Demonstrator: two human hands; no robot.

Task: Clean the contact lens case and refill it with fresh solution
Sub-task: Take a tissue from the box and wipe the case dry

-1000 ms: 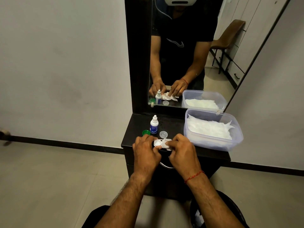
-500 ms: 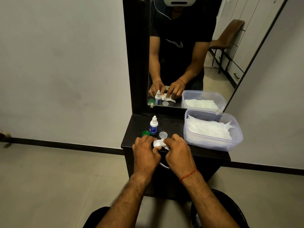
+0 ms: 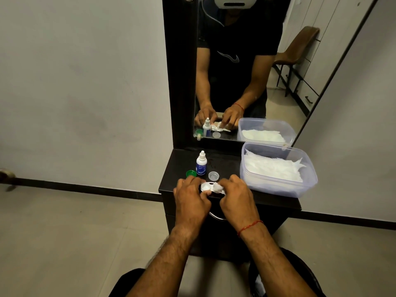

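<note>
A white contact lens case (image 3: 206,186) lies at the front of the dark dresser top (image 3: 227,163). My left hand (image 3: 190,200) pinches its left end. My right hand (image 3: 236,200) presses a crumpled white tissue (image 3: 218,187) into the case's right well. Behind the case stand a small white solution bottle (image 3: 201,163) with a blue label, a green cap (image 3: 191,173) to its left and a clear cap (image 3: 213,176) to its right. Most of the case's right half is hidden by the tissue and fingers.
A clear plastic tub (image 3: 278,187) of white tissues fills the right of the dresser top. A mirror (image 3: 240,71) rises behind, reflecting the person and a brown chair. A metal drawer handle (image 3: 216,217) sits below the hands. A dark bin (image 3: 285,275) stands at the floor on the right.
My right hand has shifted slightly over the case with the tissue, working it in the right well. My left hand stays on the case's left end.
</note>
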